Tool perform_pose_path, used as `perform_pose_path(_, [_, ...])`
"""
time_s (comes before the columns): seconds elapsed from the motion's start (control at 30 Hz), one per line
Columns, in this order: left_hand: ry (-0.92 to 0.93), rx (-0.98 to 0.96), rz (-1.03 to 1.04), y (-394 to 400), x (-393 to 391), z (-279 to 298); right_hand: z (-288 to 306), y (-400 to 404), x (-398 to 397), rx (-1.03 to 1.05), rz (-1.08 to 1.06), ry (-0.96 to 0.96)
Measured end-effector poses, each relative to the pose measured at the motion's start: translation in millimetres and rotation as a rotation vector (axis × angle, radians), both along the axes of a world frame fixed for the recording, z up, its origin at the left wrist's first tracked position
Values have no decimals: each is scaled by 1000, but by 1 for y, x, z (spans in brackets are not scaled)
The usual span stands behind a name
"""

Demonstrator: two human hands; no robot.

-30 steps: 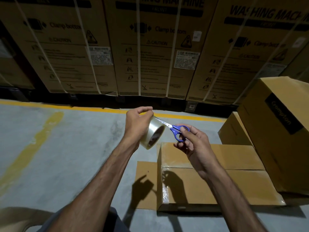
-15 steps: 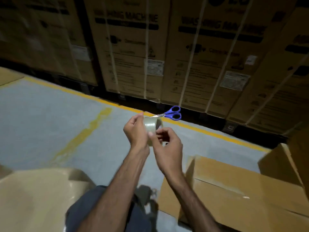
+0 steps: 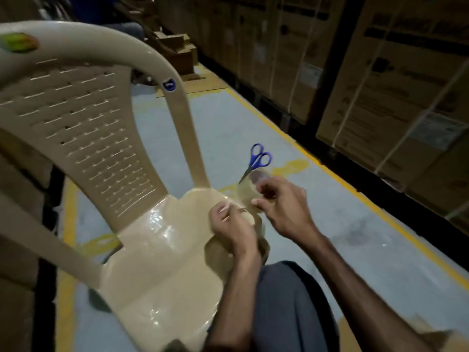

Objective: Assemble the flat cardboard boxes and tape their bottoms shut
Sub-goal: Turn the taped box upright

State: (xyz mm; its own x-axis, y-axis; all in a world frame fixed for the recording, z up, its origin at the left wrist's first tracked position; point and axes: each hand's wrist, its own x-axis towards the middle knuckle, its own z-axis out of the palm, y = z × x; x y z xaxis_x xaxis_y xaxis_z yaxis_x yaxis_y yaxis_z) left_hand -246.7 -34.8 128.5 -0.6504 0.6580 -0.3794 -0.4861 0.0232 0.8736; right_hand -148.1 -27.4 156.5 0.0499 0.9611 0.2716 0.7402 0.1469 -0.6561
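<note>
Swung leftward, tape roll (image 3: 250, 199) and scissors (image 3: 257, 160) are now gripped over a chair (image 3: 157, 250); right hand (image 3: 284, 209) fingers pinch blurrily; blades could nick skin.

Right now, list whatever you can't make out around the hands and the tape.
- Tape roll, head view: motion blur and both hands hide most of it; no loose end is visible.
- Scissors: blade tips vanish behind the right hand.
- Left hand: fingertips blurred, so its grip on the tape is unclear.
- Box: cut off by the bottom edge.
</note>
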Motion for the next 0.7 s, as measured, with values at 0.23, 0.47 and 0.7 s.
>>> perform_pose_path(0.23, [120,64,254,-42,-80,-28,-50,22,-110,-90,446,-444])
perform_pose_path(0.47, [35,58,258,-38,-89,-47,-80,16,-144,-209,545,-598])
perform_pose_path(0.7, [96,51,185,-42,-74,-48,-79,7,-130,-153,529,-610])
